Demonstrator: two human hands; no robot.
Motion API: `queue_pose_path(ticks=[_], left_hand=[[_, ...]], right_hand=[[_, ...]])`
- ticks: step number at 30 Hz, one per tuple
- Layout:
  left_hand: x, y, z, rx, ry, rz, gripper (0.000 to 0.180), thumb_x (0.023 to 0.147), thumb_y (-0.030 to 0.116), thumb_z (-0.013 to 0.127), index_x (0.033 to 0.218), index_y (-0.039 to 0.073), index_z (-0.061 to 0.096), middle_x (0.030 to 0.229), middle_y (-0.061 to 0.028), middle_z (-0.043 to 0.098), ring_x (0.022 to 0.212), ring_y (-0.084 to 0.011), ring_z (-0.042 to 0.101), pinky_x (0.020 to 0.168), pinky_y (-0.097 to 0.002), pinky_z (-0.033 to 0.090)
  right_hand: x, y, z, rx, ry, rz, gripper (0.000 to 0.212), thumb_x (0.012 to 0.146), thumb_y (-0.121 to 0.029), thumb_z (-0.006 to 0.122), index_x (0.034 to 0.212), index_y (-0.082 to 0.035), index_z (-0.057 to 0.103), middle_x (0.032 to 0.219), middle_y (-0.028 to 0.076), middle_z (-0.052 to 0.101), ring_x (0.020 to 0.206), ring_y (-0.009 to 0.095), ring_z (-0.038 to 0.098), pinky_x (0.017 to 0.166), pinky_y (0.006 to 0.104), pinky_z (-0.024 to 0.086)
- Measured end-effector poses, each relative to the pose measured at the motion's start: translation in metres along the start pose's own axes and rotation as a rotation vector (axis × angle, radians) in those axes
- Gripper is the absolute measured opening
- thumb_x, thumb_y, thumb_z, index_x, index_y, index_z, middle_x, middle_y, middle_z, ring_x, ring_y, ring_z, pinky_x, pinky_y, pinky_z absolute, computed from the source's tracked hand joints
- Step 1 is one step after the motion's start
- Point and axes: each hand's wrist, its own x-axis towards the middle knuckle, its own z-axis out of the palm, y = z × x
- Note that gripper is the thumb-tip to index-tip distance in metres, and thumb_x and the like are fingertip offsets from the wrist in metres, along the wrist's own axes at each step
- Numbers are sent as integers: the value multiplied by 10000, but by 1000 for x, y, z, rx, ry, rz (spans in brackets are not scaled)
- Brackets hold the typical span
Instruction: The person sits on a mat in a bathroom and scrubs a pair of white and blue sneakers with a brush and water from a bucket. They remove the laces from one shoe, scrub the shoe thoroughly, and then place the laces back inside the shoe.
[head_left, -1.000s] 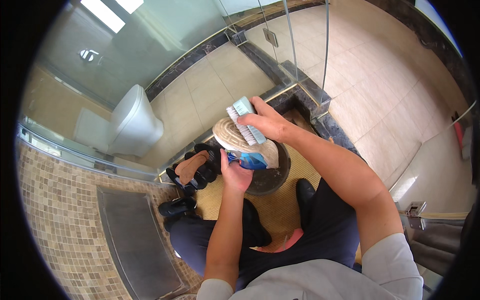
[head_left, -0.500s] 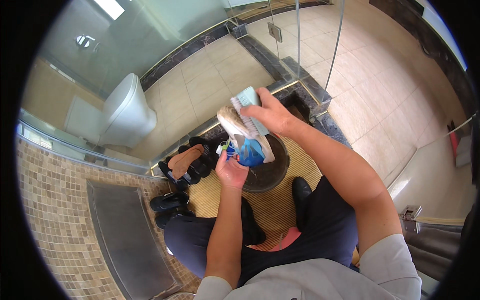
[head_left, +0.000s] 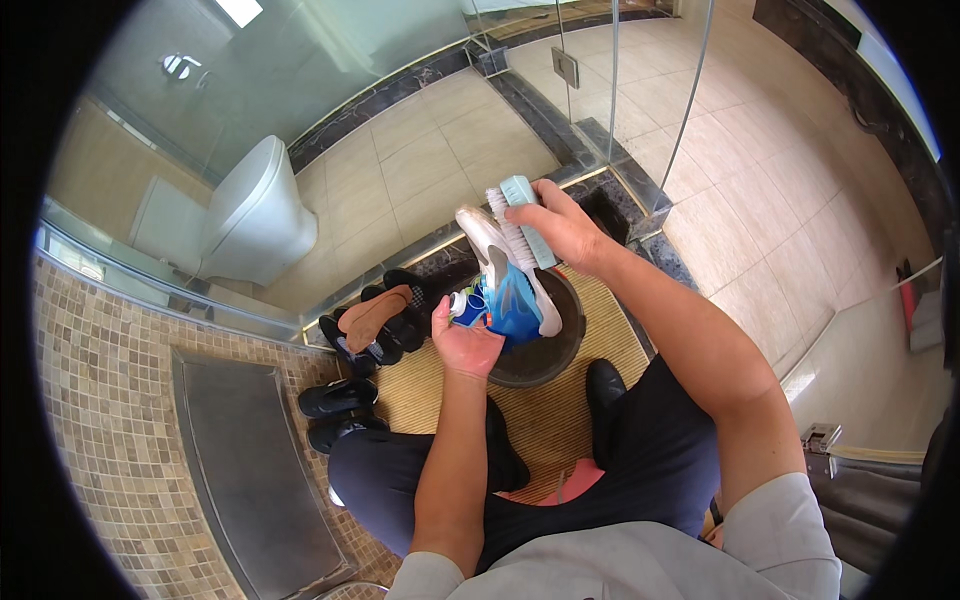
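Note:
Close above a dark round basin (head_left: 566, 335), a blue and white sneaker (head_left: 517, 300) hangs tilted, toe pointing away from me. My left hand (head_left: 468, 346) holds it from below and the left, fingers partly hidden behind the shoe's opening and laces. In my right hand (head_left: 565, 232) is a pale green scrubbing brush (head_left: 531, 222), gripped by its back. Its white bristles face left and press along the right side of the shoe's front half. Whether there is water in the basin I cannot make out.
Left of the basin, several dark shoes and a pair of tan insoles (head_left: 372, 318) line a yellow ribbed mat (head_left: 425, 385). A dark stone curb (head_left: 440, 262) and glass panels stand beyond it. A white toilet (head_left: 255, 215) is at the far left, a grey floor panel (head_left: 245, 440) nearer.
The sneaker has rolled in my left hand, so its upper looks narrower and more blue shows. The brush has turned more upright along the shoe's right side. The whole view has shifted slightly.

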Motion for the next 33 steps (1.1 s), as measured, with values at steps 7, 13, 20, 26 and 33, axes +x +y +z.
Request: queue_pose_path(ticks=[7,13,20,26,33], left_hand=[[2,-10,33,-61,-86,166,617,984,442,452,1378,-27,529,1436,-160,570,1379,-326,473,1218,-472,270],[10,13,-11,-116,-364,247,590,993,446,431,1358,-3,547,1411,-158,581,1337,-325,494,1204,-485,276],[2,22,-1,-82,-7,347,457,976,382,499,1246,32,612,1342,-155,635,1304,-335,533,1170,-490,327],[-1,-12,14,206,-108,232,488,956,236,582,1375,-8,530,1371,-121,607,1300,-263,542,1146,-415,349],[-1,7,14,369,-133,356,563,902,160,622,1417,-13,476,1374,-114,588,1308,-271,523,1151,-417,338]], right_hand=[[-16,20,25,-529,283,-368,590,889,-332,689,1233,97,477,1106,297,564,1026,389,583,900,446,490],[-67,61,74,-689,26,-285,649,928,-385,649,1256,97,363,1194,383,496,1076,539,561,917,557,498],[-51,73,56,-757,-2,-258,750,935,-459,627,1301,144,373,1234,399,514,1093,521,587,939,510,513],[-22,13,45,-625,284,-415,823,921,-357,680,1407,177,285,1264,395,462,1175,513,521,979,502,476],[-55,55,56,-773,-130,-115,830,924,-369,675,1427,166,288,1289,407,480,1162,538,537,1005,519,467]])
